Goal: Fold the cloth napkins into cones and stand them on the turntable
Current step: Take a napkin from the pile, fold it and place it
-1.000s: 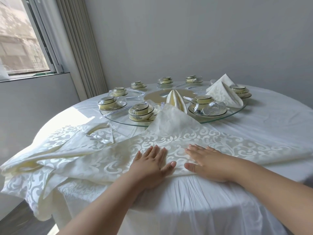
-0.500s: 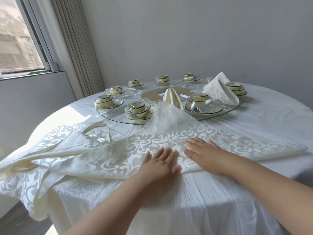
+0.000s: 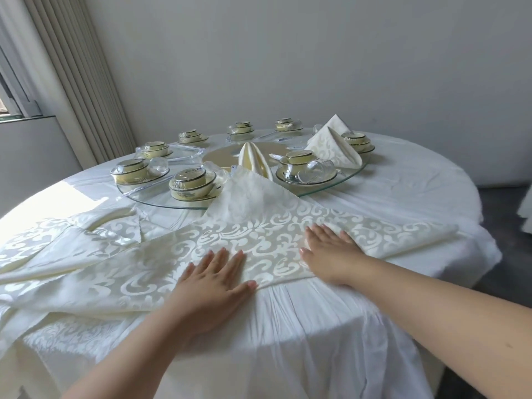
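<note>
A cream napkin [image 3: 264,231] with a scroll pattern lies folded into a wide triangle on the table's near side, its tip reaching the glass turntable [image 3: 339,184]. My left hand [image 3: 216,280] presses flat on its lower edge, fingers straight. My right hand [image 3: 328,249] lies flat on the napkin further right, a gap between the two. A folded cone napkin [image 3: 254,159] stands on the turntable's near middle. Two more folded napkins [image 3: 334,146] stand at its right.
Several wrapped bowl-and-saucer sets [image 3: 191,184] ring the turntable. More loose patterned napkins [image 3: 66,254] pile at the table's left edge and hang over it. The round table has a white cloth [image 3: 403,191]. A window and vertical blinds [image 3: 77,82] are at the left.
Both hands have slid apart along the napkin's lower edge, the right one going further right. The view has swung to the right.
</note>
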`<state>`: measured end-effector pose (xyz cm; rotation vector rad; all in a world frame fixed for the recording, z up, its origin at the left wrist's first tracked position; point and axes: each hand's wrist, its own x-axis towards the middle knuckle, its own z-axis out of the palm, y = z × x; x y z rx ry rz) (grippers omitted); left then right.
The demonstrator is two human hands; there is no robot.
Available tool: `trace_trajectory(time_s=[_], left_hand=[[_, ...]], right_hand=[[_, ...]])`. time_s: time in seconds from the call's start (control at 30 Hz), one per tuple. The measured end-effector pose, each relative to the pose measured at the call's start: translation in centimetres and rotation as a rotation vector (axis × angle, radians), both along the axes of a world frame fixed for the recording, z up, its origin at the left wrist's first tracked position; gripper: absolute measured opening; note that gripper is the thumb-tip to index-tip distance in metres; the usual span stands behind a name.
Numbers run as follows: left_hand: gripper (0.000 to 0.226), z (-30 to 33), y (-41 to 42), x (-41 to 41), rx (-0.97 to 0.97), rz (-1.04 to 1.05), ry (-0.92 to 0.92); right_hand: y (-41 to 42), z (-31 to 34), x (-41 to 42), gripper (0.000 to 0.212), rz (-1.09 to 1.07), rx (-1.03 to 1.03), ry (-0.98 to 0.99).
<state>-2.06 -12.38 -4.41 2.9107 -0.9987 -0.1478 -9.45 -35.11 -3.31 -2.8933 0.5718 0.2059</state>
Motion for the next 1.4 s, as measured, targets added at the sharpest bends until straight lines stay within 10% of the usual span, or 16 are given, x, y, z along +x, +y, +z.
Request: trace_trajectory(time_s=[0.17, 0.37, 0.53, 0.83, 1.07, 1.4], left_hand=[[0.121, 0.4, 3.0, 0.2, -0.009, 0.061, 0.049], [0.055, 0.6, 5.2, 0.6, -0.007, 0.143, 0.031], [0.055, 0.1, 5.1, 0.9, 0.011, 0.157, -0.009], [0.056, 0.0, 5.7, 0.5, -0.059, 0.148, -0.052], [0.088, 2.3, 13.9, 0.7, -0.159, -0.052, -0.223], [0.065, 4.8, 22.7, 5.5, -0.246, -0.137, -0.246]], right_hand=[[-5.2, -0.4, -2.8, 0.061, -0.153, -0.045, 0.008], [-10.0, -0.3, -5.6, 0.061, -0.296, -0.038, 0.013], [-9.7, 1.3, -5.3, 0.070, -0.375, -0.080, 0.080], [12.9, 0.8, 2.1, 0.075, 0.534, 0.083, -0.137], [13.1, -0.4, 2.7, 0.130, 0.612, -0.013, -0.067], [13.2, 0.0, 2.1, 0.120, 0.602, 0.009, -0.055]])
